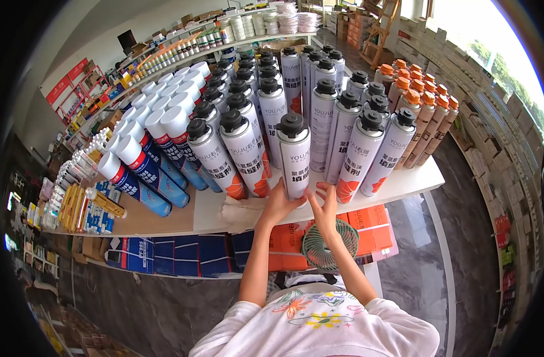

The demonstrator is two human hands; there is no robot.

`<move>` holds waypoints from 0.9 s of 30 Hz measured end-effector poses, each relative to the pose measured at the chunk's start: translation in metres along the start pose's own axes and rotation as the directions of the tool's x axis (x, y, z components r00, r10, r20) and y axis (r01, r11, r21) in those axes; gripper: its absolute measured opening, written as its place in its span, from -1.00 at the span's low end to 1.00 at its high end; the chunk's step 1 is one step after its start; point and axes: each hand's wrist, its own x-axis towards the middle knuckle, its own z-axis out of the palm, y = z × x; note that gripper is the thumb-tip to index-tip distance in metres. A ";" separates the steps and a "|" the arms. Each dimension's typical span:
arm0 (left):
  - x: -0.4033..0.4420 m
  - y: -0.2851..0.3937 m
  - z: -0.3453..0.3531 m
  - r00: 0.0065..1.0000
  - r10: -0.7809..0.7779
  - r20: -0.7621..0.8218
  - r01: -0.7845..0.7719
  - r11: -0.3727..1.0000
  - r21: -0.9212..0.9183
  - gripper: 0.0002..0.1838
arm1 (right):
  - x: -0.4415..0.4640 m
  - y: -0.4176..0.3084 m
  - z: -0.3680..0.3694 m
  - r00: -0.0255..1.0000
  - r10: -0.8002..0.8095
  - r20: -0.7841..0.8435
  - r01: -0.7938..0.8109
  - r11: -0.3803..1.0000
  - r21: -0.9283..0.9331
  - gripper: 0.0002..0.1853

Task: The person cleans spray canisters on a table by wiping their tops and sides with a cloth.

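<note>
In front of me on the white table stands a white foam can (294,157) with a black cap, Chinese lettering and an orange pattern low down. My left hand (278,206) is wrapped around its lower left side, thumb across the front of the base. At the can's lower right is my right hand (324,209), its thumb near or touching the can and its fingers spread apart. Similar cans flank it closely, one (360,156) just beyond my right fingers and another (246,146) to the left. Beside my left wrist lies a crumpled pale cloth (241,213).
Blue spray cans with white caps (147,172) fill the table's left part. Brown cans with orange caps (416,122) stand at the right. Under the tabletop (403,189) are orange boxes (370,229), blue boxes (189,256) and a green round wire-like object (330,245).
</note>
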 end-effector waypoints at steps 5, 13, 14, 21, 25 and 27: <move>0.000 -0.001 -0.010 0.995 -0.067 0.080 0.064 0.997 0.036 -0.28 | -0.011 0.005 0.007 0.992 0.118 0.051 -0.120 0.992 0.032 -0.57; -0.002 0.003 -0.018 0.992 -0.038 0.124 0.039 0.999 -0.003 -0.21 | -0.007 -0.010 0.011 0.947 0.288 0.143 -0.305 0.945 0.116 -0.63; -0.003 0.005 -0.018 0.995 -0.016 0.102 0.016 1.000 -0.001 -0.17 | -0.009 -0.006 0.011 0.945 0.284 0.164 -0.304 0.946 0.114 -0.63; -0.052 0.012 -0.074 0.993 -0.121 -0.002 0.121 0.992 0.043 -0.33 | -0.033 0.012 -0.007 0.985 0.134 -0.112 -0.107 0.969 0.222 -0.77; -0.079 0.022 -0.093 0.989 -0.134 -0.056 0.145 0.923 0.358 -0.40 | -0.037 0.012 -0.003 0.993 0.117 -0.016 -0.113 0.979 0.169 -0.77; -0.089 0.010 -0.092 0.991 -0.125 -0.048 0.134 0.927 0.350 -0.35 | -0.043 0.017 -0.001 0.986 0.163 0.029 -0.166 0.965 0.202 -0.76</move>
